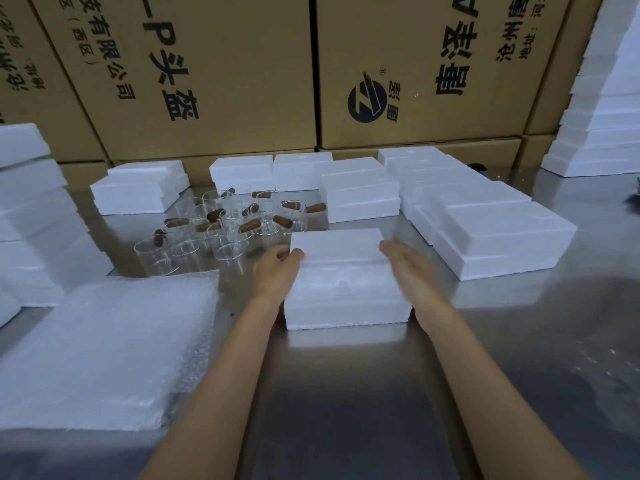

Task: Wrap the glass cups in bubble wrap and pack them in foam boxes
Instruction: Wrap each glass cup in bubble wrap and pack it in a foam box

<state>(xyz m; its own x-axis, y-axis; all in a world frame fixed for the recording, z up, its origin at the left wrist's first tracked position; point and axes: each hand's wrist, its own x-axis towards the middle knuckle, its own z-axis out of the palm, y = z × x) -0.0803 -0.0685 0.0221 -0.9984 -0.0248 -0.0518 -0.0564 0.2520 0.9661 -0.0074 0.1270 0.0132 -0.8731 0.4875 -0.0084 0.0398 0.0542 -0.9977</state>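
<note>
A white foam box (341, 278) lies on the steel table in front of me, its lid sitting slightly back from the front edge. My left hand (277, 273) grips its left side, thumb curled over the top edge. My right hand (412, 268) presses flat against its right side with straight fingers. Several glass cups with brown wooden handles (225, 226) stand clustered behind and to the left of the box. A stack of bubble wrap sheets (104, 348) lies at the near left.
More foam boxes (491, 223) are stacked at the right, at the back (358, 192) and along the left edge (31, 209). Tall cardboard cartons (214, 71) wall off the back. The steel table (346, 393) extends toward me between my forearms.
</note>
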